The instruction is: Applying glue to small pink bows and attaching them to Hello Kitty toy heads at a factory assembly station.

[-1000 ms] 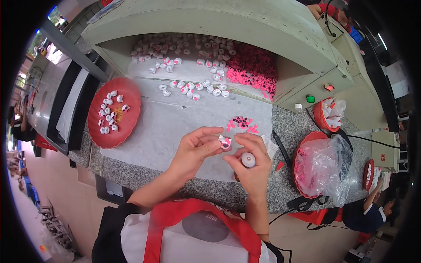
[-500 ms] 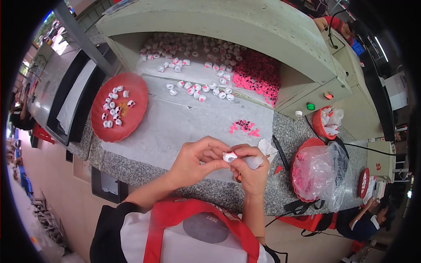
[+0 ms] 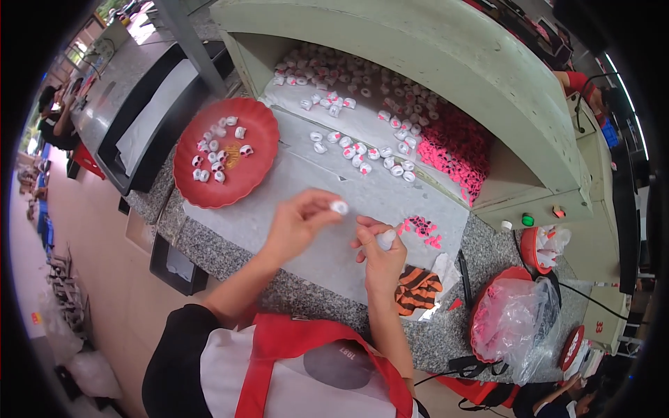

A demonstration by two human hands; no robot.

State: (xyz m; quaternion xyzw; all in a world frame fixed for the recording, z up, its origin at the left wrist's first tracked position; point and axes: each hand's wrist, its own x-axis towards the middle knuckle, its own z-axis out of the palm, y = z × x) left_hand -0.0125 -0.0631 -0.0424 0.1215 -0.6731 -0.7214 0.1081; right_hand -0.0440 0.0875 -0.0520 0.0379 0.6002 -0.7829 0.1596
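Observation:
My left hand (image 3: 301, 221) pinches a small white ring-like piece (image 3: 339, 207) between thumb and fingertips, above the paper-covered bench. A short way to the right, my right hand (image 3: 380, 252) is curled around a small white object (image 3: 386, 239), which looks like a squeeze bottle; most of it is hidden in the fingers. Small pink and black pieces (image 3: 422, 228) lie on the white paper (image 3: 306, 167) just beyond my right hand. Beside my right wrist is an orange-and-black striped cloth (image 3: 418, 291).
A red scalloped plate (image 3: 261, 167) at the left holds several white pieces with dark and pink marks. Ahead, a pale green open-fronted machine (image 3: 411, 49) shelters rows of white pieces (image 3: 334, 76) and a pink heap (image 3: 456, 157). Plastic bags (image 3: 519, 320) cover a red dish at right.
My hands have drawn apart; the left has carried the white piece away from the right. The whole view has shifted, and the striped cloth now shows by my right wrist.

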